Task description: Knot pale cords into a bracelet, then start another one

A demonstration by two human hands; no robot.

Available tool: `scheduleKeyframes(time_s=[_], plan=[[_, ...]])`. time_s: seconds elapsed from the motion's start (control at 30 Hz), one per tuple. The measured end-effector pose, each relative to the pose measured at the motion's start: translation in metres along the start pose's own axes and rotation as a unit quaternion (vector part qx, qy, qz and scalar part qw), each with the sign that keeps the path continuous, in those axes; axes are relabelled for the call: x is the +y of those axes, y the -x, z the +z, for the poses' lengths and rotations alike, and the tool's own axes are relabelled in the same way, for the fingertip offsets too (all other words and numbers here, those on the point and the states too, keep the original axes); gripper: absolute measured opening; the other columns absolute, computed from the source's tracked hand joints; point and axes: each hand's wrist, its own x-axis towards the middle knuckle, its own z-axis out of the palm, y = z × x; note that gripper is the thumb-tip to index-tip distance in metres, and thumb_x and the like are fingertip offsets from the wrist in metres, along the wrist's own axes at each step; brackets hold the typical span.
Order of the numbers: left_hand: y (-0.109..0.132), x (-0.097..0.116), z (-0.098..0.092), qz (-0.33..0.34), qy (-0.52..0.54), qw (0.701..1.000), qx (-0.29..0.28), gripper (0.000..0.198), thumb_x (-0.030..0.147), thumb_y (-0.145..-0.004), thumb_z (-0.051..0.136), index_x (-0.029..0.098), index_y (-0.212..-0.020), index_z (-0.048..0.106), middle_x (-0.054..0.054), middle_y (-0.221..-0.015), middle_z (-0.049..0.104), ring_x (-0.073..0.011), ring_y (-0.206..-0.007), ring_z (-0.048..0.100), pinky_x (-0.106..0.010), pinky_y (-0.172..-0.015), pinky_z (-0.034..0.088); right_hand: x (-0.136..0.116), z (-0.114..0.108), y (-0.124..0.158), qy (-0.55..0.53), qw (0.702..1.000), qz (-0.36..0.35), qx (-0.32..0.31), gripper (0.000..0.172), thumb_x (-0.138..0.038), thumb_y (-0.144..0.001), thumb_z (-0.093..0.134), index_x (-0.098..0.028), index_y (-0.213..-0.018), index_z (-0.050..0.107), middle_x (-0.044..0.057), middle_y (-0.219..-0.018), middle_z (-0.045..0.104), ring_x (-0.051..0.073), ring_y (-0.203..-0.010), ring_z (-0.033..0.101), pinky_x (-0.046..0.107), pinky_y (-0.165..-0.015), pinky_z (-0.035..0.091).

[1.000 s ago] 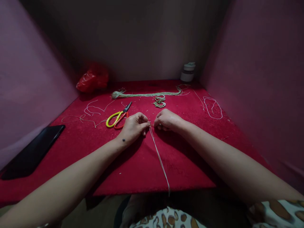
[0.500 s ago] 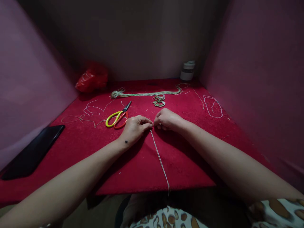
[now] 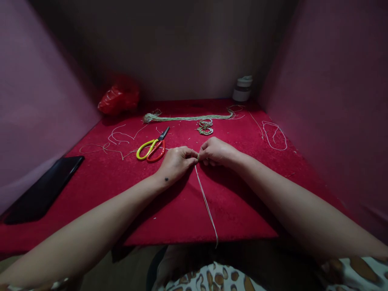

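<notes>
Thin pale cords (image 3: 205,198) run from between my fingertips down over the front edge of the red-covered table. My left hand (image 3: 179,162) pinches their upper end between thumb and forefinger. Touching or nearly touching it, my right hand (image 3: 218,151) is closed in a pinch at the same spot, on the cords' top part. The fingers hide most of what lies between them. Just left of my left hand lie scissors (image 3: 152,148) with one yellow and one red handle, blades pointing away.
Beyond my hands lie a long bundle of pale green cords (image 3: 190,118) and small braided loops (image 3: 205,127). Loose cord lies left and right (image 3: 274,136). A red plastic bag (image 3: 119,100) and a lidded container (image 3: 242,89) stand at the back; a black phone-like slab (image 3: 45,189) lies left.
The fingertips of both hands have come closer together at the cords' upper end. The whole view has shifted slightly; the scissors and other things lie as before.
</notes>
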Motion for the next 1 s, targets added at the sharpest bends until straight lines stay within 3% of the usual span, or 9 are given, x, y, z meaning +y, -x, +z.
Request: scheduleKeyframes(time_s=[0.13, 0.4, 0.7, 1.0], plan=[[-0.004, 0.001, -0.002, -0.013, -0.020, 1.000, -0.016, 0.016, 0.018, -0.071, 0.063, 0.020, -0.083, 0.074, -0.003, -0.078, 0.071, -0.0152, -0.071, 0.062, -0.023, -0.066, 0.043, 0.001, 0.000, 0.001, -0.004, 1.000, -0.009, -0.003, 0.016, -0.014, -0.065, 0.056, -0.015, -0.050, 0.051, -0.004, -0.035, 0.044, 0.006, -0.029, 0.034, 0.021, -0.034, 0.023], [-0.006, 0.003, -0.002, -0.020, -0.034, 0.999, -0.023, 0.010, 0.017, -0.071, 0.062, 0.018, -0.074, 0.072, 0.001, -0.054, 0.062, -0.0120, -0.055, 0.055, -0.020, -0.054, 0.038, 0.000, 0.000, 0.003, -0.010, 1.000, -0.017, -0.010, 0.013, -0.013, -0.066, 0.055, -0.014, -0.053, 0.052, -0.003, -0.041, 0.049, 0.006, -0.031, 0.037, 0.020, -0.035, 0.024], [-0.006, 0.003, -0.003, -0.013, -0.069, 0.996, -0.046, 0.013, 0.017, -0.074, 0.057, 0.015, -0.077, 0.069, -0.003, -0.072, 0.067, -0.0138, -0.066, 0.058, -0.022, -0.062, 0.039, 0.002, -0.005, 0.002, -0.022, 0.999, -0.026, -0.032, 0.014, -0.017, -0.068, 0.058, -0.014, -0.055, 0.054, -0.003, -0.042, 0.050, 0.005, -0.031, 0.037, 0.020, -0.031, 0.024], [-0.008, 0.005, -0.005, -0.018, -0.088, 0.994, -0.066, 0.014, 0.019, -0.075, 0.056, 0.015, -0.075, 0.069, -0.003, -0.066, 0.064, -0.0126, -0.060, 0.052, -0.023, -0.059, 0.035, 0.005, -0.022, 0.017, -0.038, 0.998, 0.010, -0.058, 0.016, -0.012, -0.076, 0.052, -0.012, -0.062, 0.059, 0.000, -0.049, 0.058, 0.006, -0.035, 0.045, 0.017, -0.035, 0.034]])
